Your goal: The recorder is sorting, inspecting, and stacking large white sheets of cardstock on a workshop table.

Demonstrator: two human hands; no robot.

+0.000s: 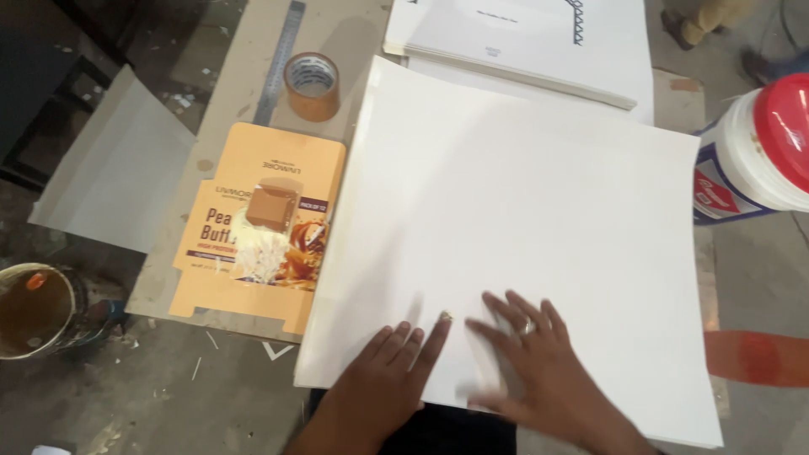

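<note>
Now both hands, left hand (pixel 392 362) and right hand (pixel 539 358), press spread fingers (pixel 506 307) (flat) onto the white sheet (pixel 522 219).

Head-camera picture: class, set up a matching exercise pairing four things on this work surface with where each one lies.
Things:
1. roll of brown tape
2. flattened orange carton
3. red-lidded white tub
4. tin of brown liquid

Places:
A. right edge of view
B. lower left, on the floor
C. left of the large white sheets
D. above the carton, beside the metal ruler

Pairs: 1-D, 2-C, 3-A, 4-B
</note>
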